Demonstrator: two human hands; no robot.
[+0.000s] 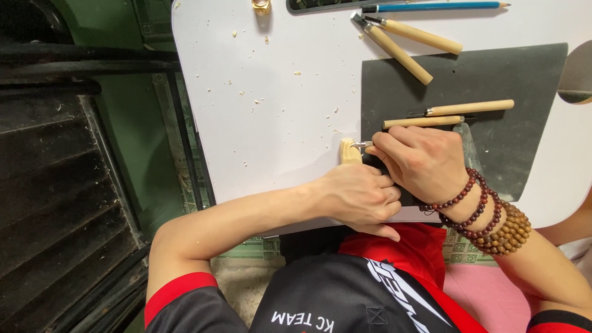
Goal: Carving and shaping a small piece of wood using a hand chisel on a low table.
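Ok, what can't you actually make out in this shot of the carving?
Head view only:
- The small wooden piece: mostly covered by the left hand; its shape is unclear.
- The tool in the right hand: handle hidden by the fingers, only a metal tip shows.
- The dark tray and the brass object: cut off by the top edge.
- The round grey thing: cut off by the right edge.

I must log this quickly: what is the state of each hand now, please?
Left hand: closed, holding the small pale wood piece at the table edge.
Right hand: closed around a carving tool, its metal tip touching the wood piece.
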